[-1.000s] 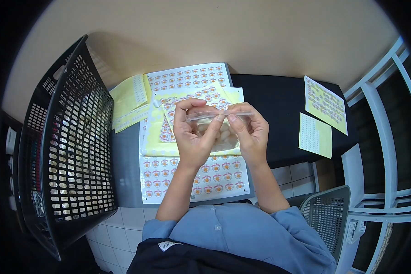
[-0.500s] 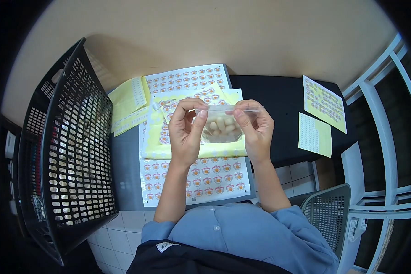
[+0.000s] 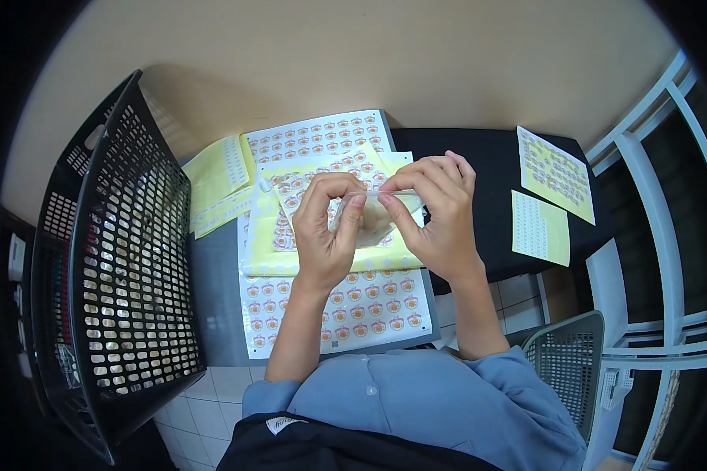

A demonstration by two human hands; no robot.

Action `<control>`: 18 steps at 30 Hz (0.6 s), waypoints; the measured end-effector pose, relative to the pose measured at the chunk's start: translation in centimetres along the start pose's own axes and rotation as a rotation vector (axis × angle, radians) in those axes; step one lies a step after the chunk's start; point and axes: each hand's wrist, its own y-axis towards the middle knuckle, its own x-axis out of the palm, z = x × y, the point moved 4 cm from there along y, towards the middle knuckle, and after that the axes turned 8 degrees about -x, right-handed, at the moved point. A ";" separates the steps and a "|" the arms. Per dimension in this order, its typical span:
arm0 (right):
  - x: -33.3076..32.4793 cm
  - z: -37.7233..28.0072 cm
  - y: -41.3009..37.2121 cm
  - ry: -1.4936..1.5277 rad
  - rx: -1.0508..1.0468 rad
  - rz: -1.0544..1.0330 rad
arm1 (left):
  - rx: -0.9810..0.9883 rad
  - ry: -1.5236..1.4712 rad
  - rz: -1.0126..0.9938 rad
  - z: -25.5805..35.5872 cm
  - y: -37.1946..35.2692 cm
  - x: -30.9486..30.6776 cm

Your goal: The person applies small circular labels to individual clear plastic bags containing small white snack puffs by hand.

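Note:
A clear zip bag [image 3: 375, 228] with pale pieces inside hangs between my two hands, above the sticker sheets. My left hand [image 3: 327, 228] pinches its top edge on the left, thumb against fingers. With thumb and forefinger, my right hand [image 3: 434, 210] grips the same edge near the middle, close to the left thumb; its other fingers are curled and raised. My hands hide part of the bag, and its contents are hard to make out. Beneath lie a yellow-backed sheet [image 3: 291, 263] and a white sheet of round orange and pink stickers [image 3: 359, 314].
A tall black perforated basket [image 3: 137, 259] stands at the left, full of packed items. Yellow label sheets [image 3: 216, 177] lie beside it. On the black cloth at right rest two more sticker sheets [image 3: 556, 177]. A grey-green chair [image 3: 562, 361] and white metal frame [image 3: 652, 235] stand further right.
My right hand has moved left along the bag's top edge, towards my left hand, and its back fingers have lifted. The bag has turned and its contents show less.

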 end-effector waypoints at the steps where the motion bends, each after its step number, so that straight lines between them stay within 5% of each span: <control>1: 0.2 0.0 -0.1 0.001 0.000 0.000 | 0.000 0.001 0.000 0.0 0.0 0.0; 18: 0.1 -0.1 -0.4 -0.059 -0.024 0.041 | -0.033 0.023 -0.137 -0.7 0.3 0.5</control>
